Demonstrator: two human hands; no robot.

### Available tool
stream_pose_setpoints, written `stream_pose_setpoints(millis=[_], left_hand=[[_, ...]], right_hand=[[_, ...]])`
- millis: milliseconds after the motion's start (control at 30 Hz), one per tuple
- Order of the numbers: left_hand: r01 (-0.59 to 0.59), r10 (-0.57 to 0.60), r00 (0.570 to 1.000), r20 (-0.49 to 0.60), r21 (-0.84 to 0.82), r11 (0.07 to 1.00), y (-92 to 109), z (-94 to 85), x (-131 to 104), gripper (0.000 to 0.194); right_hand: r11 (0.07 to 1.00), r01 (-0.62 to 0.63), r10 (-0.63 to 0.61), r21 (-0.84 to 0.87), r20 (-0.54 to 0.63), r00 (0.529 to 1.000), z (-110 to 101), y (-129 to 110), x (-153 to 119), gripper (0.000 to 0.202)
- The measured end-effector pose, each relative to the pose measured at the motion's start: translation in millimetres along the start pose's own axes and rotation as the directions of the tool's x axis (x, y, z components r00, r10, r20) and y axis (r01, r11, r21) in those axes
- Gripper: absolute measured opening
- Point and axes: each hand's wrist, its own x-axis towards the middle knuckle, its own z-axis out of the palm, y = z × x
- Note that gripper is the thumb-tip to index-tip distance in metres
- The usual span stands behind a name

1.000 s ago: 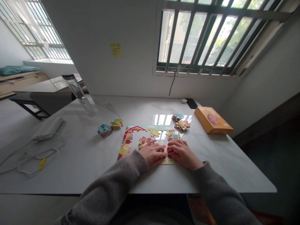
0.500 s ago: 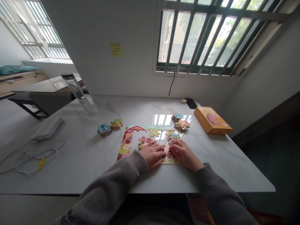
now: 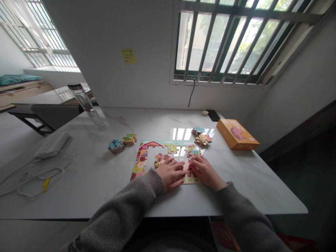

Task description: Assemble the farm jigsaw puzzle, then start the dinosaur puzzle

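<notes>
A partly joined jigsaw puzzle (image 3: 139, 164) with a red barn at its top left lies on the white table. My left hand (image 3: 172, 173) rests palm down over its lower middle, fingers spread and touching pieces. On the puzzle's right part, my right hand (image 3: 206, 171) has its fingers bent together at a piece that they mostly hide. Loose pieces (image 3: 160, 158) lie inside the frame, just beyond my left hand. Stacks of pieces stand at the upper left (image 3: 116, 146) and upper right (image 3: 203, 140) of the puzzle.
An orange box (image 3: 237, 134) sits at the right, near a black phone (image 3: 214, 116) and a small white object (image 3: 205, 113). At the left are a white device (image 3: 51, 145) with cables (image 3: 59, 171) and a clear bottle (image 3: 83, 99) at the table's far edge.
The fingers of my left hand have shifted slightly on the pieces, and its thumb now shows at the puzzle's lower edge. My right hand has barely moved.
</notes>
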Motion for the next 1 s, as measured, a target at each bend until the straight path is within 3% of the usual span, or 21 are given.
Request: stream_pose_setpoints(millis=[167,333,500,767,1000], left_hand=[[0.002,-0.003,0.999,-0.053,-0.017,1.000,-2.8,3.4,0.0,0.038],[0.041,-0.053,0.981,-0.184,-0.066,0.997,-16.1,-7.0,-4.8,0.026],[0.093,-0.110,0.967,-0.229,-0.083,0.992,-26.5,-21.2,-11.3,0.021],[0.099,-0.113,0.966,-0.235,-0.068,0.993,-29.8,-22.1,-12.7,0.020],[0.125,-0.131,0.964,-0.233,-0.040,0.991,-31.4,-24.1,-13.1,0.020]], right_hand=[[1.000,-0.029,0.029,-0.002,-0.065,0.997,-7.1,3.5,-0.2,0.017],[0.993,-0.091,0.079,-0.070,-0.156,0.985,-21.2,28.1,5.2,0.018],[0.992,-0.104,0.099,-0.078,-0.069,0.993,-22.0,46.2,7.3,0.020],[0.988,-0.121,0.123,-0.095,0.017,0.992,-21.3,57.1,5.6,0.023],[0.985,-0.139,0.137,-0.104,-0.025,0.990,-21.7,57.3,7.2,0.022]])
